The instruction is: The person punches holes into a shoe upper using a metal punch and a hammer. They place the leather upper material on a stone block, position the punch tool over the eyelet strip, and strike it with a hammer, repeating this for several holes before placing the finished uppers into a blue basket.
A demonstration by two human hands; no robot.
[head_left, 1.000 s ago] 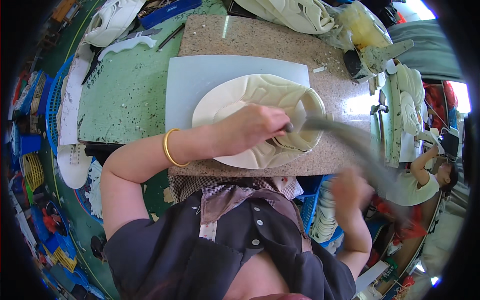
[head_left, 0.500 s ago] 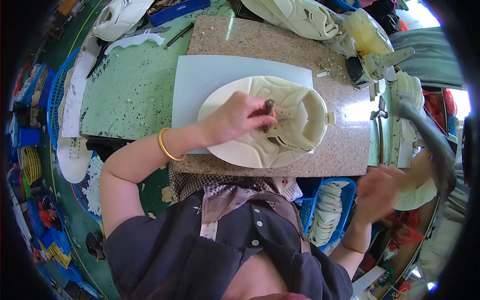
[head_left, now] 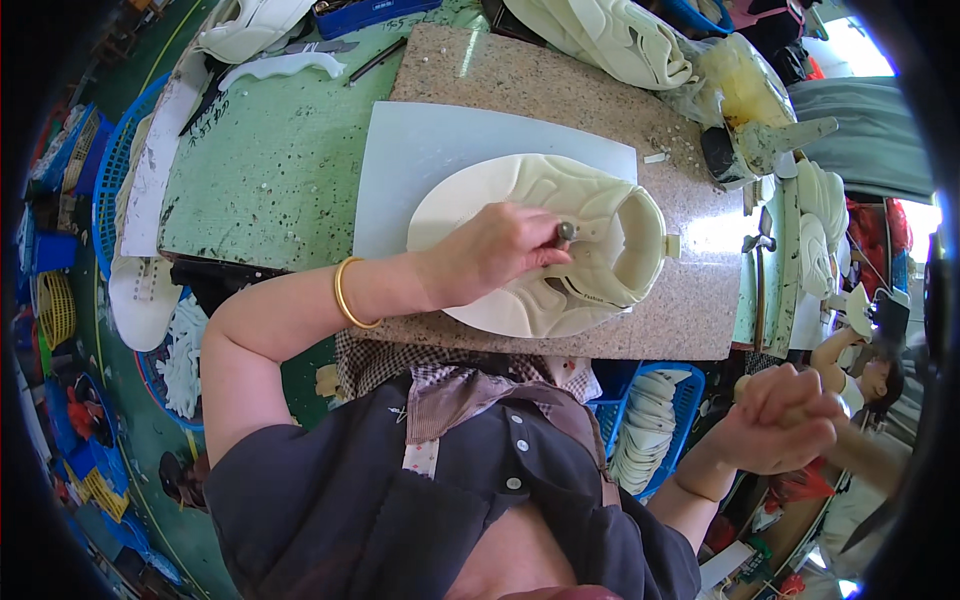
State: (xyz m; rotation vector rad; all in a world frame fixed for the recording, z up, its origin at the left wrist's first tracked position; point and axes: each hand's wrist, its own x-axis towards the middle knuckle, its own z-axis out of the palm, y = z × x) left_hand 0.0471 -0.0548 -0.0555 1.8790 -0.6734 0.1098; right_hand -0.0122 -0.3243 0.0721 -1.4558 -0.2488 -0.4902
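A cream shoe upper [head_left: 530, 185] with stitched, padded panels lies spread on a white board [head_left: 400, 140], its rounded collar toward the right. My left hand [head_left: 500, 250] is closed in a pinch around a short metal punch [head_left: 566, 231], held upright over the middle of the upper. Its round top shows, while its lower end is hidden. Off the bench to the right, my right hand [head_left: 785, 420] is raised and wrapped round the wooden handle of a hammer [head_left: 865, 455]. The hammer's far end is blurred and dark near the picture's edge.
Beneath the board is a speckled stone slab [head_left: 690, 310] on a green bench [head_left: 240, 210]. Another hammer [head_left: 760, 280] lies at the right. A glue pot [head_left: 750, 140] stands far right, with more uppers [head_left: 600, 45] behind. A blue basket [head_left: 690, 400] holds stacked white pieces. Another person [head_left: 850, 375] is at right.
My right hand has moved down and a little right, and the hammer has swung from above it to below right. The punch stands more upright in my left hand. The whole view has shifted slightly.
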